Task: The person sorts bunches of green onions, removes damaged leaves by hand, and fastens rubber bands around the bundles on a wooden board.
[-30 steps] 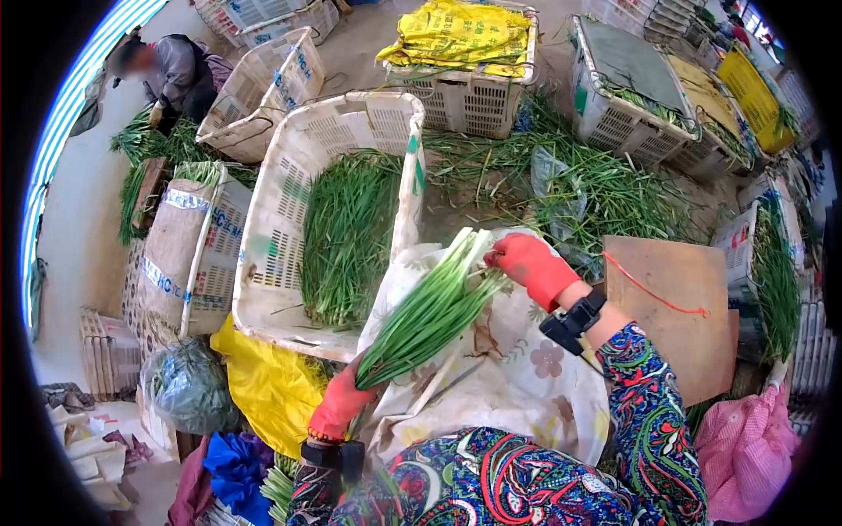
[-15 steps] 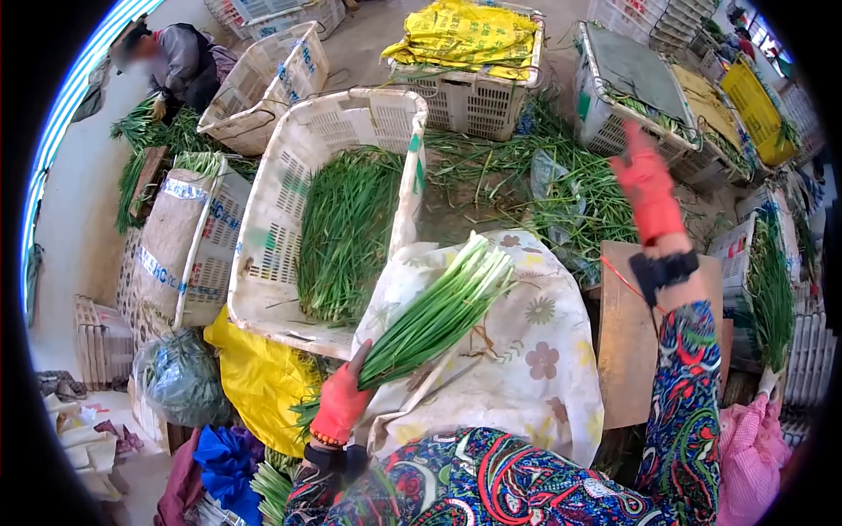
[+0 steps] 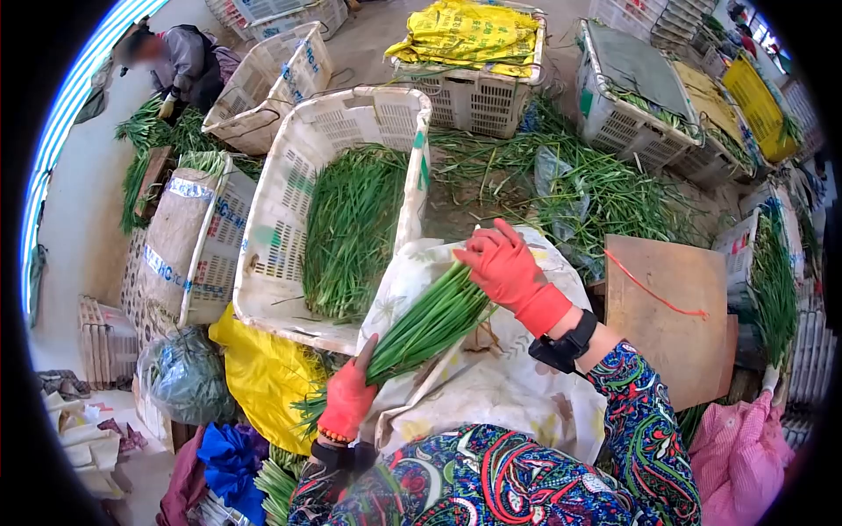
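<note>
Bundle of slim green stalks (image 3: 428,330) above flower-patterned white cloth (image 3: 526,386); left red-gloved hand (image 3: 348,399) grasps the lower end, right red-gloved hand (image 3: 513,273) covers the upper, grip unclear. Probably light, bendy, bruisable; hold gently mid-length.

This person's L hand (image 3: 346,401) is gripping close to the torso w/ one finger pointing fwd, while, as I'm seeing it, the R hand (image 3: 509,270) is sitting farther fwd, R forearm (image 3: 600,348) angling inward.
</note>
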Demonstrator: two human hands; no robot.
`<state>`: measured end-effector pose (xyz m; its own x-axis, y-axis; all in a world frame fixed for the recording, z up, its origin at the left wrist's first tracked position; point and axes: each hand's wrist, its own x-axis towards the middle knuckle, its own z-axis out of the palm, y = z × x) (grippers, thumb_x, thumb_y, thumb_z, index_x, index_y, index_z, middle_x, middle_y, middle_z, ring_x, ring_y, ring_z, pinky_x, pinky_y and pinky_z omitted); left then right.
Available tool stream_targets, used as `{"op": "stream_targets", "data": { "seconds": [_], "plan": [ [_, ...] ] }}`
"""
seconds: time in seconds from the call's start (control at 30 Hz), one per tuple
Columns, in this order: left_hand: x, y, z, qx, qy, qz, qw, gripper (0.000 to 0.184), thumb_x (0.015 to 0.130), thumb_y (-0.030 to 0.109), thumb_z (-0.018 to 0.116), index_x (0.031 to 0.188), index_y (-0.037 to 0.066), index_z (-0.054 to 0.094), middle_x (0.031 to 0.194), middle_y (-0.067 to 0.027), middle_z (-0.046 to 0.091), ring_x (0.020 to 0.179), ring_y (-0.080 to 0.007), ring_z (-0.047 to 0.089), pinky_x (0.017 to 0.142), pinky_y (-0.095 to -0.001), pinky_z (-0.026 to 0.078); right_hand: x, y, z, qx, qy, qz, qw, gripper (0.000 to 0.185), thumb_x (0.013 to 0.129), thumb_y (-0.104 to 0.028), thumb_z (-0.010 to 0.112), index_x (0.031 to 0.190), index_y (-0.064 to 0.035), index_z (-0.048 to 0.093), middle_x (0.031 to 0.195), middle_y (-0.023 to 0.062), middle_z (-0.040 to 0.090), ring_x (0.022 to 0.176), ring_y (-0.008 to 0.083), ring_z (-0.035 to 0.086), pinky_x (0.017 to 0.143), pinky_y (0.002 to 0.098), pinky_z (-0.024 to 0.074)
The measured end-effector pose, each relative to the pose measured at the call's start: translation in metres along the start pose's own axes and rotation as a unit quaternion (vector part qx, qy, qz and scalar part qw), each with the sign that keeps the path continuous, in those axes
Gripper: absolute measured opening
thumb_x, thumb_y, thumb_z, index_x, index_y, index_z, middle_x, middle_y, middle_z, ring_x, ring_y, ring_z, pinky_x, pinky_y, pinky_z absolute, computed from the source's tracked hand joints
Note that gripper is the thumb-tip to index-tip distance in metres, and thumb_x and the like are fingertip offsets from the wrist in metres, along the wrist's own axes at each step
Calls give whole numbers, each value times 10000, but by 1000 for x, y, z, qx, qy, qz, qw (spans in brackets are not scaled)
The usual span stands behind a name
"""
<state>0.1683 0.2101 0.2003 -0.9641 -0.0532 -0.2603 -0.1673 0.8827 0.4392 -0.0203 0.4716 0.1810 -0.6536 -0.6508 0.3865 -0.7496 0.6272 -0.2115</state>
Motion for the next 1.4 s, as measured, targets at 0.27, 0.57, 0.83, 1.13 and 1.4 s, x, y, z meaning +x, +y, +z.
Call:
{"op": "stream_targets", "data": {
  "seconds": [0.27,0.57,0.83,1.13,1.4],
  "plan": [
    [0,-5,1,-19,6,4,1000,800,647,94,685,1330,282,314,859,-123,593,782,-307,586,665,-371,473,9,6,2,209,-147,71,964,204,648,-152,634,850,-175,636,905,-45,598,1000,142,497,994,390,234],
    [5,0,0,-73,0,6,997,747,695,112,659,1337,242,301,889,-156,602,815,-337,588,686,-379,474,18,4,-2,251,-36,208,945,126,769,-157,558,866,-107,619,787,37,623,749,187,557,761,310,415],
    [2,0,2,-157,5,6,988,680,720,106,635,1324,204,338,968,-196,590,898,-344,577,725,-378,470,42,117,-43,268,175,294,900,156,819,-205,528,868,-65,575,804,137,601,763,269,583,670,362,456],
    [2,-5,11,-34,26,35,998,764,694,101,635,1351,242,273,868,-152,586,755,-353,577,627,-407,465,12,57,-76,156,-160,210,952,357,749,-281,596,1006,-34,583,979,145,596,888,282,561,799,337,437],
    [-2,-7,7,-7,-4,23,1000,802,663,94,659,1345,271,276,887,-141,590,769,-351,578,636,-407,470,10,25,-32,694,-104,359,616,257,774,-161,585,1008,-52,590,937,-35,573,843,75,525,745,239,418]
  ]
}}
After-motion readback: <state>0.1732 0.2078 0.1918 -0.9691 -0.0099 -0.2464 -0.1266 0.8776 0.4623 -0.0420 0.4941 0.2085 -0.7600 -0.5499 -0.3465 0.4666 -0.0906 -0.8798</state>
